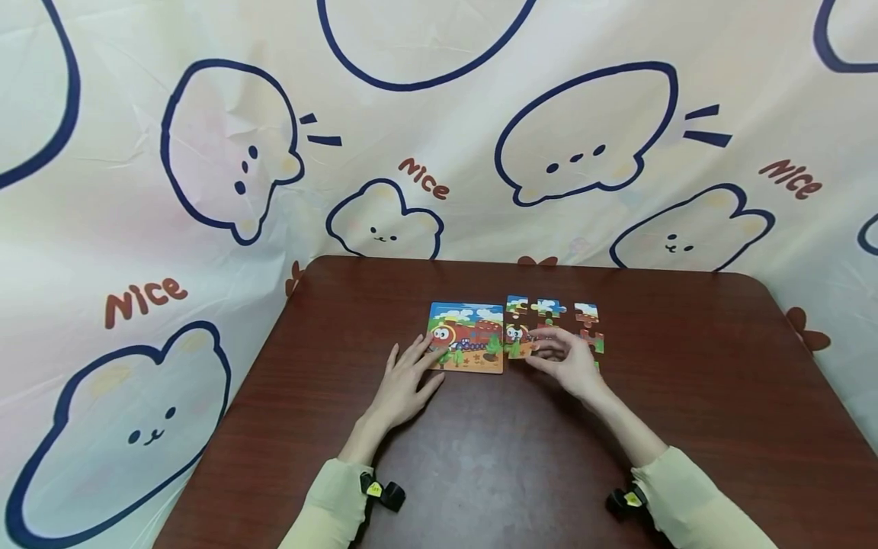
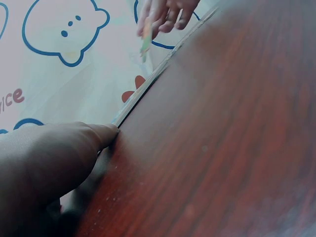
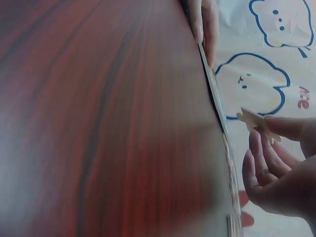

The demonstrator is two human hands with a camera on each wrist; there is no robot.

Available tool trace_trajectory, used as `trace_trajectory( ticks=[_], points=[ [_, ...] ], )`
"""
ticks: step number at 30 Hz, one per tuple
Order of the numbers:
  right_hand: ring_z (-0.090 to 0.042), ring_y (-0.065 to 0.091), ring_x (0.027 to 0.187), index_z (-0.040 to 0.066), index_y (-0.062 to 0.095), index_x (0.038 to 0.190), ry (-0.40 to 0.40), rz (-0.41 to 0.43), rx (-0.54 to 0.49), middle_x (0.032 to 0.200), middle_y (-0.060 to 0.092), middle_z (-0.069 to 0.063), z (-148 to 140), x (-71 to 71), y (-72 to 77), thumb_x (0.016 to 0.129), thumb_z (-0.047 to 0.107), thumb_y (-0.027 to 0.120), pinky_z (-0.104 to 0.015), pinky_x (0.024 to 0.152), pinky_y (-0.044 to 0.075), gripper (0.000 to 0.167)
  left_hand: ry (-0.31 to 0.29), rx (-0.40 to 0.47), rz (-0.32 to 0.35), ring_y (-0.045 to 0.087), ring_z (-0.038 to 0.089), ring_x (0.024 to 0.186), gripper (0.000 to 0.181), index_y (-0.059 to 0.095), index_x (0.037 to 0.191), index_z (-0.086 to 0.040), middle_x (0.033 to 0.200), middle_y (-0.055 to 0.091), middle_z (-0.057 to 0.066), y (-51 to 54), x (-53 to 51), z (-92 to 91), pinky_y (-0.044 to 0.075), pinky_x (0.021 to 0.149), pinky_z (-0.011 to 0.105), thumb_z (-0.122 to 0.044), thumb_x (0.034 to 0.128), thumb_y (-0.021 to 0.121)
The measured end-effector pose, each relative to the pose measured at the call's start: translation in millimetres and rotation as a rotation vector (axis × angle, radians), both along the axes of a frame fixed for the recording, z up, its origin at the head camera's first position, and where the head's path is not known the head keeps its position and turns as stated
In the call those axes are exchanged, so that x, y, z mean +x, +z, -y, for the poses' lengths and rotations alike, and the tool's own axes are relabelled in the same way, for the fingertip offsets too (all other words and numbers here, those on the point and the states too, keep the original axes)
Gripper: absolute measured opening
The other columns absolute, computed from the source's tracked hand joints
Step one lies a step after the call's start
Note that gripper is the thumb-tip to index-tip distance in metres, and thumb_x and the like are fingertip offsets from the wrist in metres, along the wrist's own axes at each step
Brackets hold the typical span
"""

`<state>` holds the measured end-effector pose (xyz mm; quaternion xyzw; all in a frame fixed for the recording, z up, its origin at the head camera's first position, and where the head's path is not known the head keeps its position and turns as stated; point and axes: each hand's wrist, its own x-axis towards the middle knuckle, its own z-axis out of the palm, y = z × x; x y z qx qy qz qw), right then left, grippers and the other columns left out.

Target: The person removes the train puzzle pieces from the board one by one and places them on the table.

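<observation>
A square picture board (image 1: 469,358) with a cartoon red train lies flat on the table. My left hand (image 1: 401,389) rests on its left side, fingers spread over the picture and the thumb by the lower edge. Just right of the board, my right hand (image 1: 569,364) pinches a jigsaw piece (image 3: 255,120) between thumb and fingertips. In the head view the held jigsaw piece (image 1: 516,345) shows a train's face, and in the right wrist view it is tilted and raised off the table. Loose jigsaw pieces (image 1: 549,307) lie beyond my right hand, some partly hidden by it.
More jigsaw pieces, such as one with a red and green print (image 1: 594,341), lie to the right. The brown wooden table (image 1: 480,473) ends at a patterned cloth backdrop (image 1: 466,221) behind. A small black device (image 1: 384,492) is strapped at each wrist.
</observation>
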<state>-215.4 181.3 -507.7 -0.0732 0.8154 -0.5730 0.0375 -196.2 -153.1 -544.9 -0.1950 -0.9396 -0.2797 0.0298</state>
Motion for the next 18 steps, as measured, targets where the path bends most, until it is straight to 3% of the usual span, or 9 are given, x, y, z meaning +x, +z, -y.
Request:
trace_trajectory(
  ticks=[7,18],
  points=[
    [0.001,0.072,0.094,-0.004,0.069,0.139,0.027,0.0,0.063,0.121,0.08,-0.027,-28,6.6,1.1,0.098,0.004,0.081,-0.018,0.084,0.061,0.043,0.004,0.004,0.002,0.033,0.038,0.168,0.051,0.06,0.16,-0.02,0.178,0.04,0.014,-0.2,0.1,1.8,0.013,0.136,0.074,-0.028,0.1103,0.068],
    [-0.004,0.072,0.094,-0.003,0.072,0.136,0.06,-0.034,0.18,0.117,0.079,-0.021,-46,10.9,1.9,0.097,0.006,0.083,-0.019,0.081,0.06,0.041,0.001,0.004,0.006,0.032,0.038,0.169,0.051,0.06,0.16,-0.019,0.178,0.04,0.013,0.3,-0.4,1.2,0.012,0.136,0.074,-0.028,0.1104,0.067]
  ],
)
